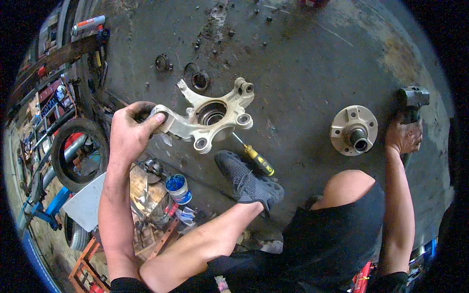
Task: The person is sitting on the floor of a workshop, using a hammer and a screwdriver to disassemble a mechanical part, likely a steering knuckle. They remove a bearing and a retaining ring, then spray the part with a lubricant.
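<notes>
My left hand [132, 129] is closed on one arm of a pale metal steering knuckle [181, 128], thumb on top. Around the knuckle's central bore, a dark ring shows inside. Far to the right, my right hand [404, 136] is wrapped round the handle of a hammer [414, 96], close below its heavy dark head. Between the hands, nearer the right one, a round wheel hub [340, 129] lies on the floor with its hollow stub facing up. A yellow and black screwdriver [260, 161] rests beside my shoe, its shaft tip reaching the knuckle's lower edge.
Dark bearing rings [200, 81] and small loose bits lie beyond the knuckle on the concrete floor [303, 73]. At left are a tyre [59, 155], a tub of blue grease [178, 188], a white panel [87, 204] and cluttered tools. My shoe [246, 181] stands just below the knuckle.
</notes>
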`<state>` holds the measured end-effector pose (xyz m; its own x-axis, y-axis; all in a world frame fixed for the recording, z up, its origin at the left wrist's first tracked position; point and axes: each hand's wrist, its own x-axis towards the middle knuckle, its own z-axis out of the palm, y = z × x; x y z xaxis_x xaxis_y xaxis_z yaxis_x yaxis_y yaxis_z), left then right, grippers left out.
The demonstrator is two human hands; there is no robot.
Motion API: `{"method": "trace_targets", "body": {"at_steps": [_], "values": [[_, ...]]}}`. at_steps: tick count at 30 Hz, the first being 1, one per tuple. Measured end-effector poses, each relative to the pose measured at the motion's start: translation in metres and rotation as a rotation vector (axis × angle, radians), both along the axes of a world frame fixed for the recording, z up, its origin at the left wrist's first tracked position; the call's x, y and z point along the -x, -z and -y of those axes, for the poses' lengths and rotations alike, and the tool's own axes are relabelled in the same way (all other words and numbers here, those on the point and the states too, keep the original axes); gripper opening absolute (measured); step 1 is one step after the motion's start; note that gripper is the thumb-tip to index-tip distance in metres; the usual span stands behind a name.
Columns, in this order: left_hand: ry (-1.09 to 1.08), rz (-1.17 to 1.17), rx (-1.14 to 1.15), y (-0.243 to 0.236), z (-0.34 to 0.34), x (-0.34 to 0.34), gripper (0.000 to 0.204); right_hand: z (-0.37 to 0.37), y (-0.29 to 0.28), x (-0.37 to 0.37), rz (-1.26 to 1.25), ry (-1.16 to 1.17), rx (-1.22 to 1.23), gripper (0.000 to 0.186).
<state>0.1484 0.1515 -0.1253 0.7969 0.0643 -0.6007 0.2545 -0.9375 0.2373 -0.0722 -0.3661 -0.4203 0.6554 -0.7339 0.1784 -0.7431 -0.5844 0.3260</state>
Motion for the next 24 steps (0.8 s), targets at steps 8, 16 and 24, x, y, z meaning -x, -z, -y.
{"method": "trace_targets", "body": {"at_steps": [8, 16, 24], "values": [[-0.129, 0.003, 0.094, 0.011, -0.025, 0.015, 0.032, 0.02, 0.012, 0.012, 0.068, -0.103, 0.079, 0.074], [-0.122, -0.006, 0.087, 0.01, -0.028, 0.025, 0.037, 0.007, -0.004, 0.001, 0.003, -0.028, -0.006, 0.072], [-0.048, 0.064, 0.099, 0.015, -0.034, 0.035, 0.033, 0.012, 0.001, 0.007, -0.028, -0.009, 0.01, 0.071]]}}
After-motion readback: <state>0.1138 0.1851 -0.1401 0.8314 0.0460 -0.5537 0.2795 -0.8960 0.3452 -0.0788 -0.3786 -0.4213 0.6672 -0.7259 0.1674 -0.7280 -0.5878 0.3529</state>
